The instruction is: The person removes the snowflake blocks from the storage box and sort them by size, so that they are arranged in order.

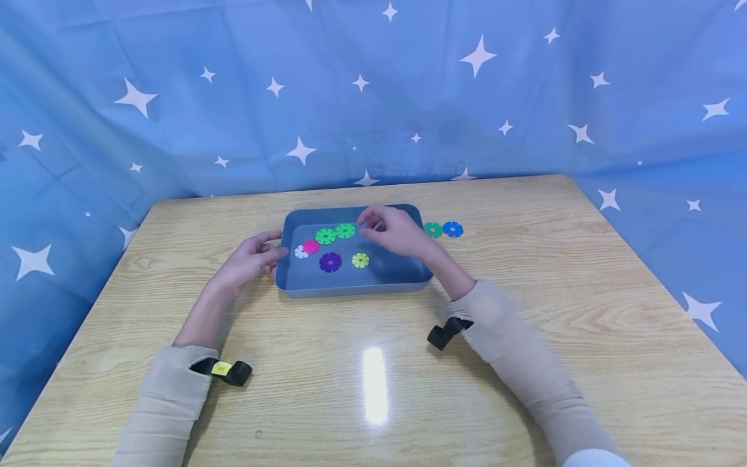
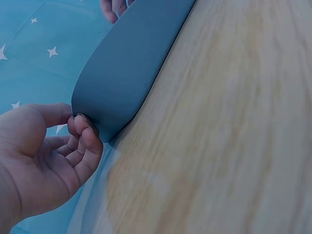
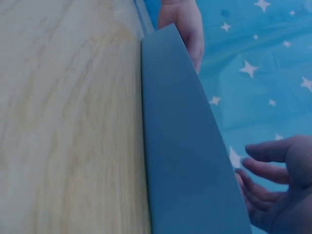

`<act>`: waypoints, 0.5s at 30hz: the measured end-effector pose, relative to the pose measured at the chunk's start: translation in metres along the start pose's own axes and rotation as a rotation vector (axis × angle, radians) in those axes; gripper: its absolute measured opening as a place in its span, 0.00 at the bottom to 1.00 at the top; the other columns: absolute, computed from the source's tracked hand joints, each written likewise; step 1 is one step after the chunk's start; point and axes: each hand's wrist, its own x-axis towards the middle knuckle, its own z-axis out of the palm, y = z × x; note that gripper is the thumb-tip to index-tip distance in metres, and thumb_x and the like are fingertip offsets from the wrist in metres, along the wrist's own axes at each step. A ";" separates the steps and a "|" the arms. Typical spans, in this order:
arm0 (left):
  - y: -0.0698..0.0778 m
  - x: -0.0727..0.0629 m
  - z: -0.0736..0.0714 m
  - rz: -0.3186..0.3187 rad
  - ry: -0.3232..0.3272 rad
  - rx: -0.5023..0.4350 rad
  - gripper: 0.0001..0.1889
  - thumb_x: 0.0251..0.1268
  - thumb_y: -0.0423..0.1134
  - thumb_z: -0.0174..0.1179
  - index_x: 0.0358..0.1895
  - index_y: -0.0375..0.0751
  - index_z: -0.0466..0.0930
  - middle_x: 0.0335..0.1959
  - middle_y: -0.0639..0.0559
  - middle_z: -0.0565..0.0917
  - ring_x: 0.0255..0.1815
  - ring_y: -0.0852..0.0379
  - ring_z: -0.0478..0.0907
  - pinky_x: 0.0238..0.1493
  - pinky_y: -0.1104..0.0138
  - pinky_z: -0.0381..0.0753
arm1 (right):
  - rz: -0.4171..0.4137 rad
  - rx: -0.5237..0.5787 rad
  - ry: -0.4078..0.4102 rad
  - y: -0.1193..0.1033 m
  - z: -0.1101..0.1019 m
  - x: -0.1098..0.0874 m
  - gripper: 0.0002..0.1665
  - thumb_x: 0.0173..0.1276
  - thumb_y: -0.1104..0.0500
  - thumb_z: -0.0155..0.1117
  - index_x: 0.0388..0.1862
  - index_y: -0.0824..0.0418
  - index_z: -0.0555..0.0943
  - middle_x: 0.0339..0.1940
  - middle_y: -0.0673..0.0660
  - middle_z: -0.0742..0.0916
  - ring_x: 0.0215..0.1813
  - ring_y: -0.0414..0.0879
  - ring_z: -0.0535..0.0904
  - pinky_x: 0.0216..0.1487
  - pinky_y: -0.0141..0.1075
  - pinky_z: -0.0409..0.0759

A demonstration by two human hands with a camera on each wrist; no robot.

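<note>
A blue-grey rectangular tray (image 1: pixel 356 290) lies on the table. My left hand (image 1: pixel 252 261) grips its left wall, with the thumb over the rim and the fingers on the outside; the left wrist view shows this hand (image 2: pixel 53 156) at the tray's corner. Over the tray's right half hovers my right hand (image 1: pixel 395 230), fingers loosely bent and nothing between them. Inside the tray lie toothed plastic discs: a white disc (image 1: pixel 301 251), a pink disc (image 1: pixel 311 246), two bright green discs (image 1: pixel 325 236), a purple disc (image 1: pixel 330 262) and a yellow disc (image 1: pixel 360 260).
Just right of the tray, a darker green disc (image 1: pixel 433 229) and a blue disc (image 1: pixel 452 229) lie on the wooden table (image 1: pixel 327 376). A blue star-patterned cloth (image 1: pixel 350 117) hangs behind the table and along its sides.
</note>
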 end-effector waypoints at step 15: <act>0.001 0.001 0.001 -0.001 -0.002 -0.008 0.34 0.77 0.35 0.54 0.78 0.29 0.51 0.34 0.47 0.74 0.28 0.62 0.73 0.34 0.70 0.79 | 0.004 -0.039 -0.171 -0.020 0.039 0.019 0.19 0.73 0.60 0.65 0.60 0.66 0.79 0.48 0.59 0.85 0.47 0.51 0.82 0.41 0.36 0.80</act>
